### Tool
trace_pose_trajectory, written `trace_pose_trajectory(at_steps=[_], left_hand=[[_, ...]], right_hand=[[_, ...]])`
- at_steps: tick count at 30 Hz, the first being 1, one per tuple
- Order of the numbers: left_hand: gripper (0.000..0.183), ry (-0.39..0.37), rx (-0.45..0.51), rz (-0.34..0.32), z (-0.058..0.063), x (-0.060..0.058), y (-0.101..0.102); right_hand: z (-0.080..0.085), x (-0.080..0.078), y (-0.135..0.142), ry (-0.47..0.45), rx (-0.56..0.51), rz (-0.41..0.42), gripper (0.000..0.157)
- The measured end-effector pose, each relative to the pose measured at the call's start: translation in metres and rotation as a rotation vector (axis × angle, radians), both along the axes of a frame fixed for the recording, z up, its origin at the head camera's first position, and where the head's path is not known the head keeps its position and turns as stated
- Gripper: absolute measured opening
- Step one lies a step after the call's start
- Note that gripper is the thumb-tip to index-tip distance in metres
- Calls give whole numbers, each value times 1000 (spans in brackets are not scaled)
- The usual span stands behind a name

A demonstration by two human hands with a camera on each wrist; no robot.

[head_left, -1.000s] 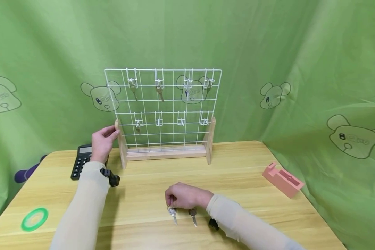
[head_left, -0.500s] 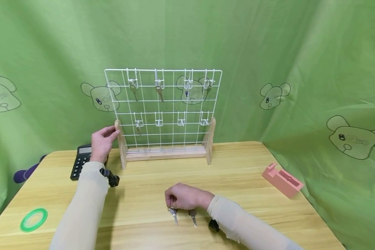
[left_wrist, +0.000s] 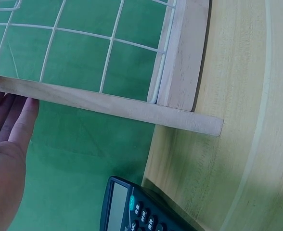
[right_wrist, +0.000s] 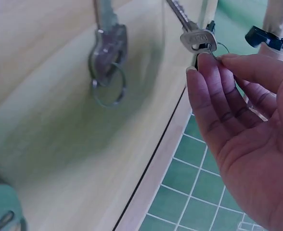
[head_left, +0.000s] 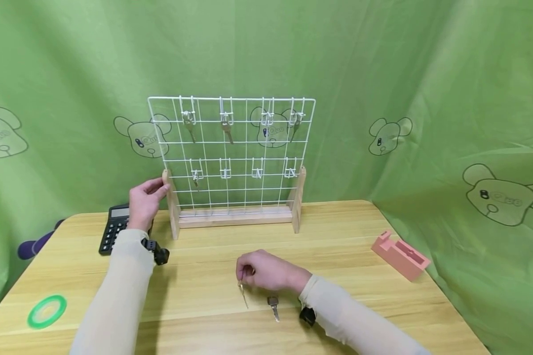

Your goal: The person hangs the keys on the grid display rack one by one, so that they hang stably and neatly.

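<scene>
My right hand [head_left: 266, 271] pinches the small ring of a silver key [right_wrist: 199, 41] between thumb and fingertips; the key hangs just above the table in the head view. A second key [head_left: 273, 308] with its own ring lies on the wood beside that hand. My left hand [head_left: 144, 202] holds the left wooden post [left_wrist: 108, 103] of a white wire grid rack [head_left: 237, 142], thumb on one side and fingers on the other. Hooks in two rows carry several keys: one at upper left [head_left: 190, 129], others along the top row, and one at lower left [head_left: 197, 180].
A black calculator [head_left: 113, 231] lies behind my left wrist. At the front left is a green ring [head_left: 47, 311], and a pink tape dispenser [head_left: 401, 256] stands at the right. Green curtain [head_left: 346, 59] surrounds the wooden table [head_left: 346, 236].
My right hand has risen slightly, lifting the key by its ring off the table, and the key has turned edge-on. The left hand keeps its hold on the post.
</scene>
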State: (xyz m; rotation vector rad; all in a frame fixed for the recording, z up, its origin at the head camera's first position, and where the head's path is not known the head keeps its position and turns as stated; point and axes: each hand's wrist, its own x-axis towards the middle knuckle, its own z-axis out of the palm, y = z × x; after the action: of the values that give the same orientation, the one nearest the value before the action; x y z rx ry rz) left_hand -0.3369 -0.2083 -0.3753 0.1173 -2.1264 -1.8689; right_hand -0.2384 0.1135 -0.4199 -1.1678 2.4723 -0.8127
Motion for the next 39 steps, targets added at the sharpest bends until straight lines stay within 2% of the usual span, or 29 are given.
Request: trace_pose_trajectory(at_steps=[21,35,39], left_hand=[[42,2,8,7,0,-1,0],[43,-22,6,7,-1,0,0],[43,-23,-2,0,0,1,1]], right_hand=[[24,-6,3,-12,-116,-88,16],[41,-19,2,22,-168,-123,11],[49,-28,3,71,-183,-137,10]])
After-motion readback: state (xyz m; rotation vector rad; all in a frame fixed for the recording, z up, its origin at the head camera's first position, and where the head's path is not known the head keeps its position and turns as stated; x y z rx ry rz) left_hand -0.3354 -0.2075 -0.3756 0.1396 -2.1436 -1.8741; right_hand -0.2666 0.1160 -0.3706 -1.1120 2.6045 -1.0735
